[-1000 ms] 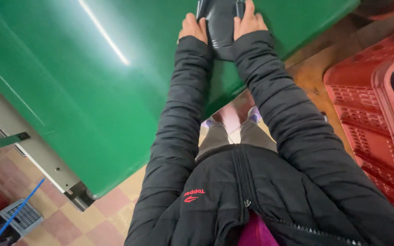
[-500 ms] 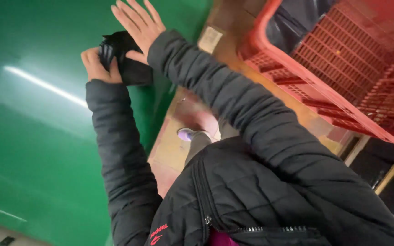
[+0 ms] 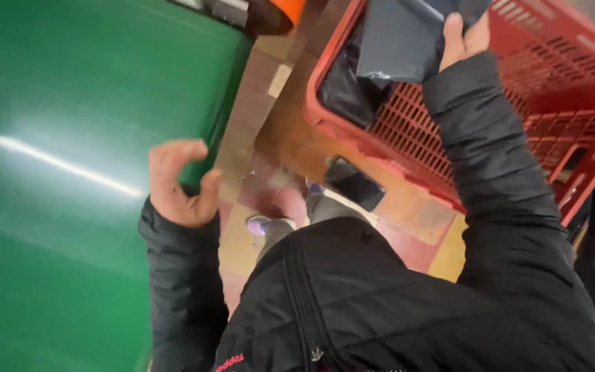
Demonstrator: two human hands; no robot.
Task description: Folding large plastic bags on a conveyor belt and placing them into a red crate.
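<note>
My right hand point(image 3: 464, 40) reaches into a red plastic crate point(image 3: 566, 131) at the upper right and grips a dark grey flat package point(image 3: 401, 38). More dark wrapped packages point(image 3: 347, 86) lie in the crate under it. My left hand point(image 3: 177, 182) hovers empty over the edge of a shiny green surface point(image 3: 70, 172), fingers curled and apart. Both arms wear a black quilted jacket point(image 3: 394, 303).
The crate rests on a brown wooden board point(image 3: 408, 207) with a dark phone-like slab point(image 3: 354, 182) lying on it. Below are a checkered red and yellow floor point(image 3: 242, 241) and my shoes point(image 3: 264, 223). An orange object point(image 3: 287, 8) sits at the top.
My left hand has let go of the black item on the green surface and is now empty. My right hand swung right into the red crate and took hold of a dark package.
</note>
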